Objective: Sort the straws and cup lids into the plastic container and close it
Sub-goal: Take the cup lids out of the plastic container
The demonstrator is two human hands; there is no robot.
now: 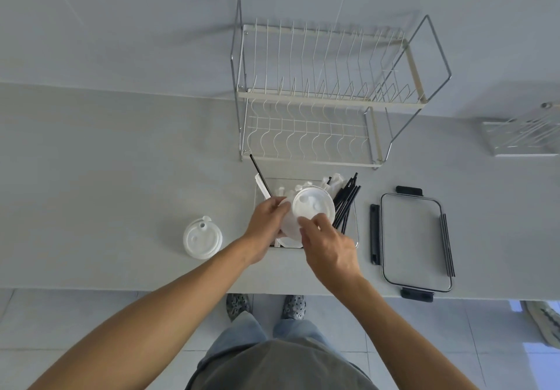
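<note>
Both hands (268, 223) (328, 247) grip cup lids (312, 206) over container (356, 232); seemingly unlabelled.

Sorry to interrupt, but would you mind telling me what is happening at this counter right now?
A person is packing cup lids and straws into a clear plastic container. Both hands, left hand and right hand, hold a stack of white lids over it. Black straws already stand inside. Another stack of lids waits on the counter to the left, and the container's lid lies off to the right.
</note>
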